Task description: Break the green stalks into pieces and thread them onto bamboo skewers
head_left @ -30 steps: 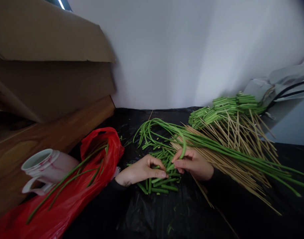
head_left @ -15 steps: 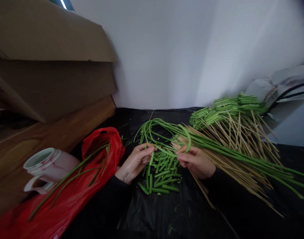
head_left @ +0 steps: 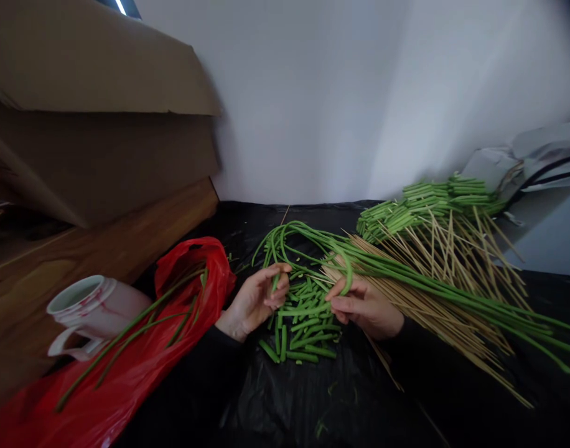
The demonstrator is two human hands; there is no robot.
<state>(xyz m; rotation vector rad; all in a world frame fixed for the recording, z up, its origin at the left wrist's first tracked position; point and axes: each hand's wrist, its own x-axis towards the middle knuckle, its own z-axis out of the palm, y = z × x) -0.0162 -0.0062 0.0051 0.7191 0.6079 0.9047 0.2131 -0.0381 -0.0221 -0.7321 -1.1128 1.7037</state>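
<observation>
My left hand (head_left: 253,300) is closed with a short cut piece of garlic scape (head_left: 275,283) between thumb and fingers. Its lower part is hidden by the fingers. My right hand (head_left: 369,309) pinches a long garlic scape (head_left: 348,274). That stem curls up over the fingers, and its other end points left toward my left hand. Under both hands lies a heap of short scape pieces (head_left: 313,339). Behind them a bundle of long scapes (head_left: 308,231) loops round and runs off to the right, over thin bamboo skewers (head_left: 420,317).
Rows of cut green pieces (head_left: 425,202) on skewers are stacked by the wall at the back right. On the left are a red plastic bag (head_left: 173,354) with stems on it, a white mug-like jug (head_left: 121,308) and a cardboard box (head_left: 126,155). Black plastic sheeting (head_left: 285,404) covers the work surface.
My left hand has drawn its fingers inward around the short piece, now apart from the long scape. My right hand has turned slightly, and its scape end has swung down.
</observation>
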